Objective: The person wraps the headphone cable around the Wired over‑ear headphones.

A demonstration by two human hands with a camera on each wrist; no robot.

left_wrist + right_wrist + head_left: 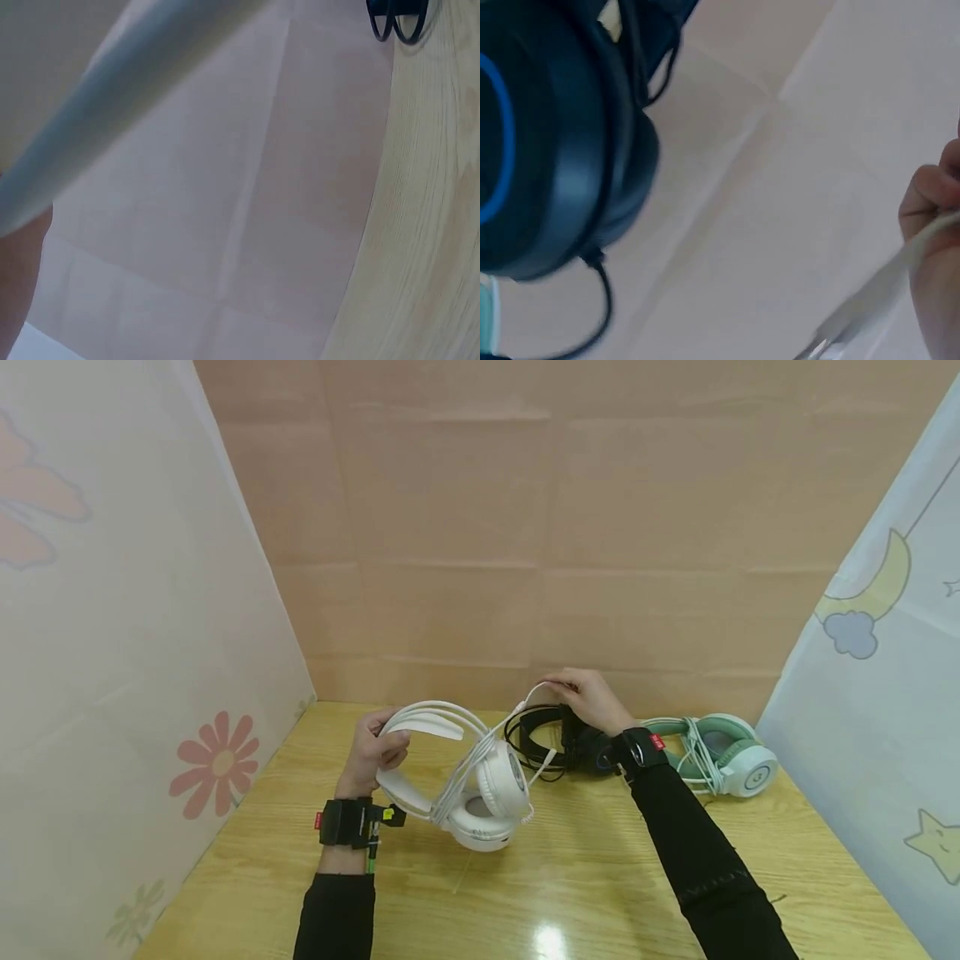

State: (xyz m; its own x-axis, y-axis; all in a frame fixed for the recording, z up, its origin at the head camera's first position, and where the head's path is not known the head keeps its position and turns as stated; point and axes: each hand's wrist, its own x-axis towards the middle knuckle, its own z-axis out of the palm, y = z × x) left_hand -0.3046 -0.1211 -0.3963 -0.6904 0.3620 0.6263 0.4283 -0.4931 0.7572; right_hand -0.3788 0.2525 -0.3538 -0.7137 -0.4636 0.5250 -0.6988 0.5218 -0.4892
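Observation:
A white headset (pixel 498 781) hangs tilted above the table, its cable wound in loops along the headband. My left hand (pixel 375 745) grips the headband and cable loops at the left end; in the left wrist view a blurred white band (pixel 127 97) crosses close to the camera. Up and to the right, my right hand (pixel 588 697) pinches a free length of the white cable (pixel 534 692), pulled out from the headset. The right wrist view shows that cable (pixel 885 292) between thumb and fingers, a metallic connector near its lower end.
Behind the right hand lies a black headset (pixel 585 747) with its dark cable. Farther right rests a green and white headset (pixel 738 764), cable bundled. Brown paper (pixel 450 527) backs the wooden table (pixel 585 877); patterned sheets (pixel 150 652) flank it.

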